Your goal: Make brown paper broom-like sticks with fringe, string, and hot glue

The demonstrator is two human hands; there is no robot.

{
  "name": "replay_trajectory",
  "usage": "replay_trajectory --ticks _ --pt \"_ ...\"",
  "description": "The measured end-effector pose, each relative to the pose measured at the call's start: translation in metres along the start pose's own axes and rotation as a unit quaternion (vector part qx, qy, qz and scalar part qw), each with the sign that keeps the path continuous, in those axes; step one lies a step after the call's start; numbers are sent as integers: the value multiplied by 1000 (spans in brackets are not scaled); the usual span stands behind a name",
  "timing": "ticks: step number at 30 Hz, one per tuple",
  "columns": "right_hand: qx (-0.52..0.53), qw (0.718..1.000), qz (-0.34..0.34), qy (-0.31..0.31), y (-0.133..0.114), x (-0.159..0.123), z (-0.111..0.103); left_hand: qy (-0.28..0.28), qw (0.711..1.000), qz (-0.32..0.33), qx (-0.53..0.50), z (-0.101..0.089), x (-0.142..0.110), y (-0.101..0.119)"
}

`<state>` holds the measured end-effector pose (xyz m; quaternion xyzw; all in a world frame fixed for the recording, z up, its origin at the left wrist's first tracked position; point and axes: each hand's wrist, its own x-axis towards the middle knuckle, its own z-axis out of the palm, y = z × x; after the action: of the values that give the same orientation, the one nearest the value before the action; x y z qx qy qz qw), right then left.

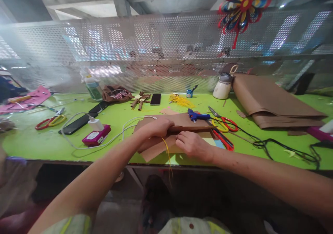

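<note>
My left hand [161, 127] is closed on the upper edge of some folded brown paper [156, 145] at the front of the green table. My right hand [194, 145] has its fingers curled against the same paper, just right of the left one; its fingertips are partly hidden. A yellow strand [168, 154] hangs from the paper between the hands, over the table edge. Behind them a blue glue gun [198, 116] lies on a flat brown sheet [179, 120]. A red utility knife [223, 139] and red-and-yellow scissors [225, 122] lie right of the right hand.
Left stand a purple power adapter [96, 135] with a white cable, a black phone-like slab [78, 123] and more scissors [51, 120]. Behind are yellow strands [180, 100], a phone [155, 99] and a flask [222, 86]. Folded brown paper [275, 98] and a black cord [267, 144] lie right.
</note>
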<state>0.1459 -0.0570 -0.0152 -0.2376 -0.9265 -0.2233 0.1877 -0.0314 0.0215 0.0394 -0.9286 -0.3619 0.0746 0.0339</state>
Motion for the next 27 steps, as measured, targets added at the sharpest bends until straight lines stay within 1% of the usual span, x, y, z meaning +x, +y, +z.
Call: replay_trajectory --ticks 2,4,7,9,13,16,19,22,25,27 --pt "12 1000 -19 13 -12 -3 -10 4 1000 7 1 2 1 -1" --pt "26 999 -34 17 -23 -9 -21 -5 1000 8 4 3 1 -3" --pt "49 998 -43 5 -37 -24 -38 -18 1000 20 5 7 0 -4" --pt "58 997 -48 -23 -47 -32 -51 -16 999 30 8 11 -1 -3" --pt "34 991 -53 -116 -72 -39 -76 7 1000 25 17 21 -2 1" --pt "17 986 -49 -159 -87 -35 -86 22 999 15 17 27 -4 6" --pt "22 985 -48 -166 -92 -26 -81 37 999 4 18 28 -8 9" --pt "38 986 -34 -159 -84 -19 -65 44 999 -5 15 27 -10 8" --pt "60 988 10 -142 -70 -20 -46 40 999 -15 8 25 -11 5" --pt "82 989 50 -114 -58 -26 -36 35 999 -24 1 23 -10 1"
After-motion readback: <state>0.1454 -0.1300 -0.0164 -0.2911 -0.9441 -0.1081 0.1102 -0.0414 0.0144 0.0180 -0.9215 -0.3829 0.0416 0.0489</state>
